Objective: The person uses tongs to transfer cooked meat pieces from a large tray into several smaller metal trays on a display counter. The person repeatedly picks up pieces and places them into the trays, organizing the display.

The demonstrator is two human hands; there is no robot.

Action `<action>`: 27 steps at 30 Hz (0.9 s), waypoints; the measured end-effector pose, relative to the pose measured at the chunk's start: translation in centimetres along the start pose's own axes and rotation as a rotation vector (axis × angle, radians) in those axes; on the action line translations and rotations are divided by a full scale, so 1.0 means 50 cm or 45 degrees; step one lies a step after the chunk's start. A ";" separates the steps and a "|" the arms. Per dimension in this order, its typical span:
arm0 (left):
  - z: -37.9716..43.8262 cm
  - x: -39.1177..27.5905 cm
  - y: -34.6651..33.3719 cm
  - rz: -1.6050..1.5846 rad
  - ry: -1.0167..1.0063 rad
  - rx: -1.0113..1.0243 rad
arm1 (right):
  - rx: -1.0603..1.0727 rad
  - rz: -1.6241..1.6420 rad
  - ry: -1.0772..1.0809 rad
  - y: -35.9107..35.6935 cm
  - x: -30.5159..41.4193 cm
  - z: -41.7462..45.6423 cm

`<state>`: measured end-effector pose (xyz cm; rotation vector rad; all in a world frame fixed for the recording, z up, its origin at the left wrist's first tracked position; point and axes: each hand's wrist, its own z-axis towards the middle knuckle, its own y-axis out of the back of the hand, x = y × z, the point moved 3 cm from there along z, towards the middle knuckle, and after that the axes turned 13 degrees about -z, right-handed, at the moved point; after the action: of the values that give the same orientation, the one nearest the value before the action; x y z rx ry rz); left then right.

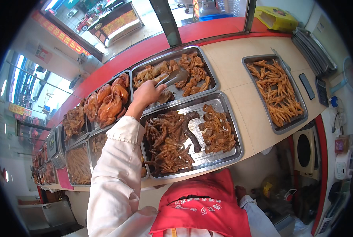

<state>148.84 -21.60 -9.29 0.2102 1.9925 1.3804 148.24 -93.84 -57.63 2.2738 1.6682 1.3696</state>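
Observation:
My left hand (pixel 148 93) is closed on a metal serving tool (pixel 176 77) with a broad, rounded end, tongs or a scoop. Its end is over a steel tray (pixel 214 80) of browned meat pieces (pixel 195 69). Nearer to me lies a larger steel tray (pixel 240 148) with dark braised poultry feet (pixel 167 157), a curved dark sausage-like piece (pixel 191 133) and flat brown pieces (pixel 218 130). Whole glazed birds (pixel 111 103) fill a tray left of my hand. My right hand (pixel 240 192) hangs low beside the red apron (pixel 203 204), in shadow; its fingers are unclear.
On the tiled counter (pixel 238 112), a steel tray of pale chicken feet (pixel 275 91) stands at right, near a phone (pixel 307 86), a calculator (pixel 321 91) and stacked trays (pixel 314 53). More food trays and a metal scale (pixel 56 145) stand left. Window frames rise behind.

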 end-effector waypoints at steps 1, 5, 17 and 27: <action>-0.005 -0.005 0.009 -0.024 -0.004 -0.029 | 0.000 0.074 -0.081 0.005 0.014 0.007; -0.008 -0.070 0.004 0.150 -0.022 -0.109 | -0.011 0.366 -0.450 0.039 0.119 0.012; 0.070 -0.030 0.018 0.020 0.039 0.081 | -0.110 0.380 -0.373 0.039 0.151 -0.031; 0.059 0.043 0.028 0.058 0.000 -0.117 | -0.011 -0.115 0.050 0.045 0.124 -0.014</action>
<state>148.71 -17.70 -9.61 0.2152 1.9300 1.4969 149.84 -90.37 -52.22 2.1521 1.7490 1.4085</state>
